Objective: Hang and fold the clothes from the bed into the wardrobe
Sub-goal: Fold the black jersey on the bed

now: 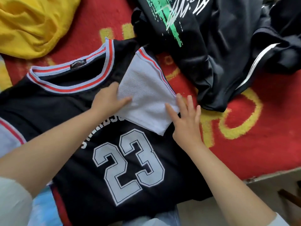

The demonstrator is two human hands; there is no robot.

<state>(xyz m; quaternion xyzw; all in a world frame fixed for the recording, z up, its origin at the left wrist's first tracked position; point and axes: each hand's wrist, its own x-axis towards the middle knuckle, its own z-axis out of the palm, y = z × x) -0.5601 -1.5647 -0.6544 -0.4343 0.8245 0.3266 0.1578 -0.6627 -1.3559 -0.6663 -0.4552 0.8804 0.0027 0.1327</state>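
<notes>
Item: black number-23 jersey, flat on red blanket. My left hand and right hand, fingers straight, press its white sleeve inward. Step: folding. Next: other sleeve, likely.

The jersey under my palms is black, with a big white 23 outlined in black, a white mesh sleeve edged in a thin red line, and a collar banded pale lavender-grey and red. Beneath it lies a red bedcover with chunky yellow lettering. Top left sits a mustard-yellow garment — on the other side a black top splashed with green and white print, and black trousers with white side stripes.
</notes>
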